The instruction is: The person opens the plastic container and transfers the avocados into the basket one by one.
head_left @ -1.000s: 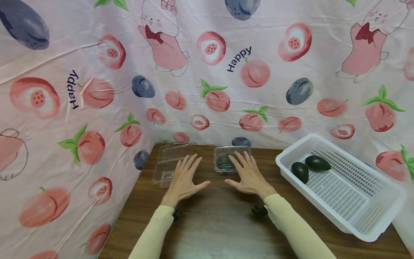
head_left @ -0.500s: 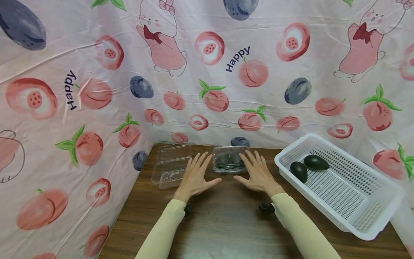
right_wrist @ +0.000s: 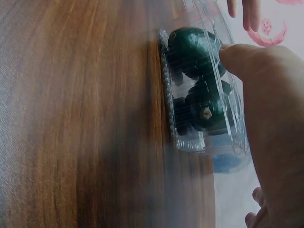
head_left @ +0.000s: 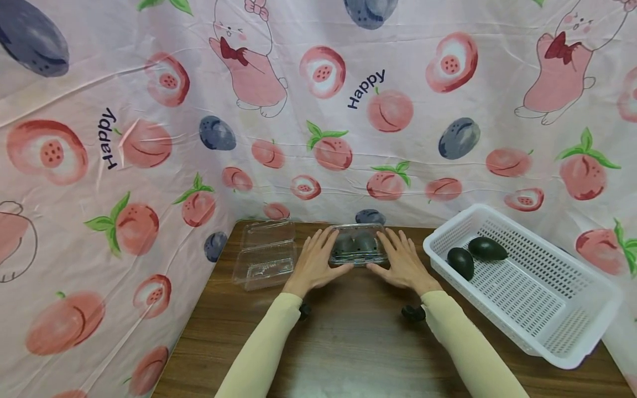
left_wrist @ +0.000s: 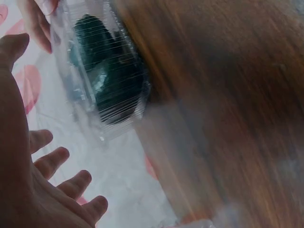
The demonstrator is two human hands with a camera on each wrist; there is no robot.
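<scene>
A see-through plastic clamshell box with its lid down lies near the back of the table, two dark green avocados inside. My left hand is at its left end and my right hand at its right, fingers spread, thumbs pointing toward each other along the front. In the left wrist view, the box's ribbed side faces the extended left fingers. The right wrist view has the right thumb overlapping the box's upper edge, beside a glossy avocado.
A second plastic clamshell lies unfolded at the back left. On the right, a white perforated basket holds two more avocados. Fruit-printed cloth hangs behind and left of the brown wooden table.
Both hands, first held apart in front of the box, have shifted right and now frame its two ends. The right hand no longer covers the avocados in the head view. The box stays put.
</scene>
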